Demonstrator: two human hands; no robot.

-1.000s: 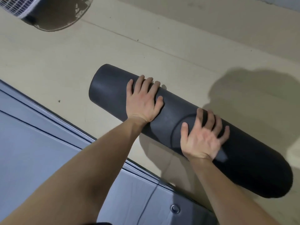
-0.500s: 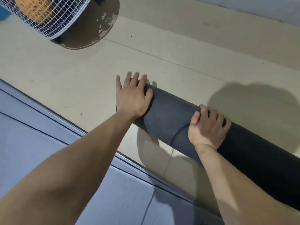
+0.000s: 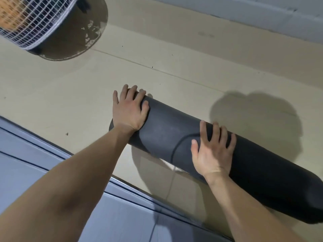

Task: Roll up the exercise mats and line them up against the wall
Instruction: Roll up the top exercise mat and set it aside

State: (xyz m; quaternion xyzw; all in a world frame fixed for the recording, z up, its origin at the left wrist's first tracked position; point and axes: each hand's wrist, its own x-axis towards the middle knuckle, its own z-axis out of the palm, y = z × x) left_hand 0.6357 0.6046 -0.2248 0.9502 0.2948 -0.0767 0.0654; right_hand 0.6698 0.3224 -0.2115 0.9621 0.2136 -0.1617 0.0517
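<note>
Only 2 arms and 2 hands of the person can be seen. The left arm (image 3: pixel 70 189) is bare all the way from the wrist to the edge of the picture, and it looks big and wide. A soft fold shows near its elbow. The right arm (image 3: pixel 244 212) is bare too and looks thinner. The left hand (image 3: pixel 128 112) shows 4 fingers and 1 thumb. The right hand (image 3: pixel 212 154) shows the same, with small bumps at the knuckles.
</note>
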